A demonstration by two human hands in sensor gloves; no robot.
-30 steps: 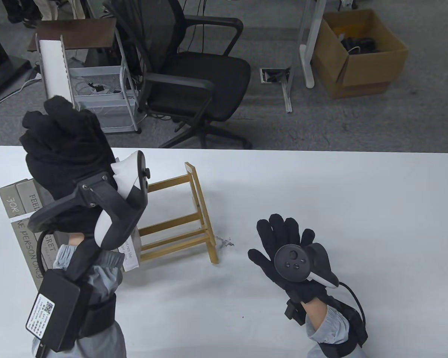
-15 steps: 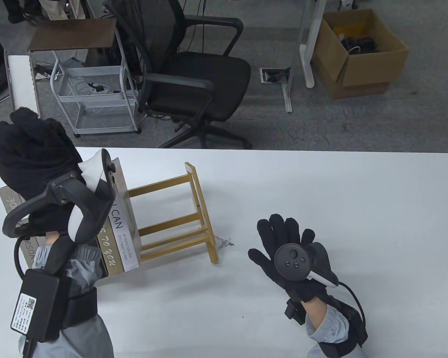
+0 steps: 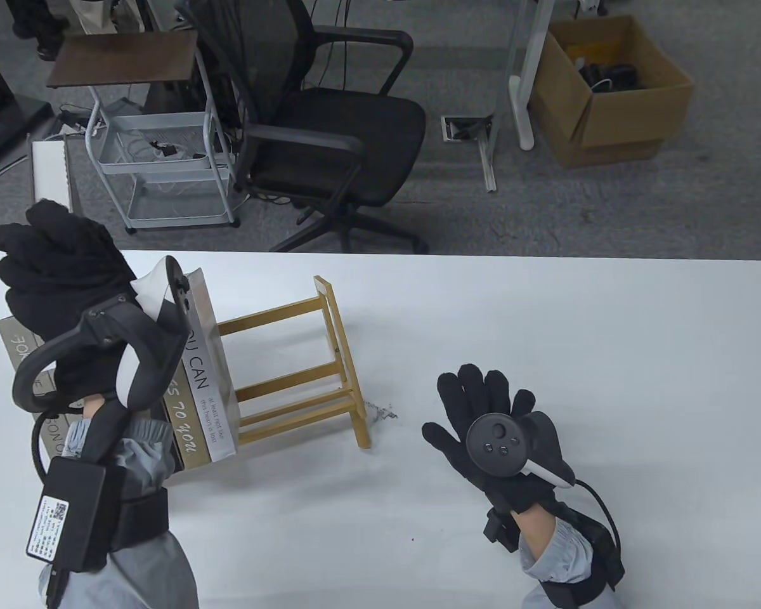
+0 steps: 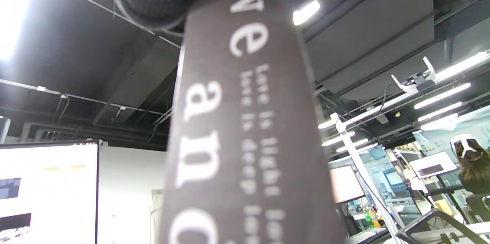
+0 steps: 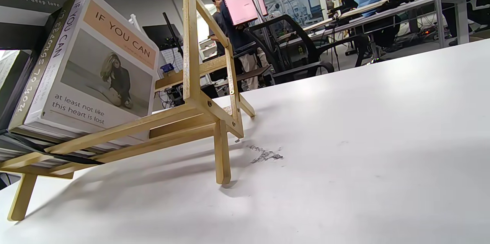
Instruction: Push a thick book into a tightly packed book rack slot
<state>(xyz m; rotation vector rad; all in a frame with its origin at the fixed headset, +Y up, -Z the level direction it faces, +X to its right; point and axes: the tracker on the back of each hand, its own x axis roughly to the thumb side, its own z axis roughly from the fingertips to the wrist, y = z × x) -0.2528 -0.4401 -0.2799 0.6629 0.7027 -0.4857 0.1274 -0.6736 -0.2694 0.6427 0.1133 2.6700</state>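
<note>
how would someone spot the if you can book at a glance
Find the wooden rack on the white table. The IF YOU CAN book is the rightmost in its leaning row, the only one showing a cover: peach title band above a crouching woman.

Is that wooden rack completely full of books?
No. The books crowd the wooden rack's left end; its right part shows only bare rails.

Left hand (image 3: 63, 298) swung the book (image 3: 52, 171) leftward.

A black office chair (image 3: 330, 127) stands beside a cardboard box (image 3: 609, 95).
</note>
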